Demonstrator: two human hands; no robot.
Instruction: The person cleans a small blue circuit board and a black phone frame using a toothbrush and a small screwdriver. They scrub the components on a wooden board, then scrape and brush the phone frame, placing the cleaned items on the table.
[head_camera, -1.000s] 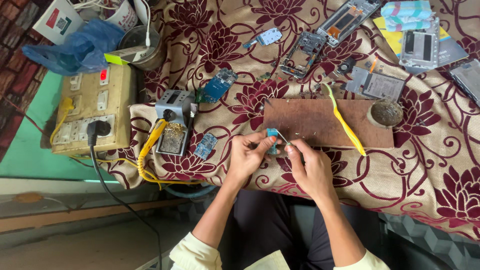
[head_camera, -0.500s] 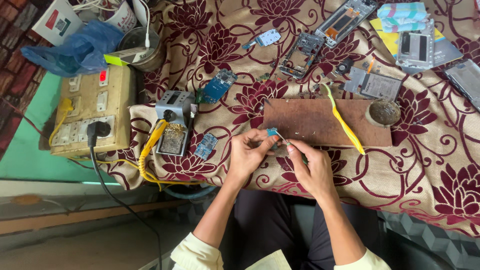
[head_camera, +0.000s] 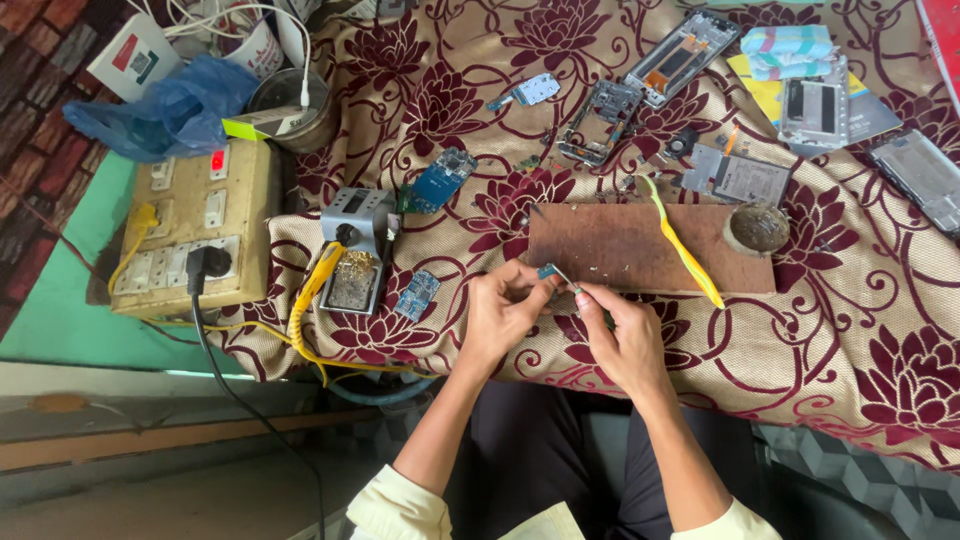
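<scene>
1. The left hand is curled nearly closed, thumb and fingertips pinching a small blue circuit part just above the near edge of the wooden board.
2. The right hand is also closed in a fine pinch, gripping thin metal tweezers whose tips meet the blue part; both hands sit close together over the desk.
3. The blue part looks very light, thin and rigid, and I judge it fragile: it is best held by its edges, as the left hand does, not by its flat faces.
4. The tweezers are slim, stiff and smooth metal, likely to slip unless gripped near the middle.
5. The wooden board is a flat brown rectangle, scuffed and dusted with pale specks. A yellow, flexible plastic strip lies across it, and a small round tin sits at its far right end.
6. The desk is covered in a woven beige cloth with large maroon flowers, soft and slightly rumpled.
7. To the left stands a small grey metal stand holding a pad of brassy wire wool, with a yellow cable looping from it, and two blue circuit boards beside it.
8. Further left is a cream switch box with a black plug in it.
9. Stripped phone frames and metal plates lie along the far edge, hard and flat.
</scene>
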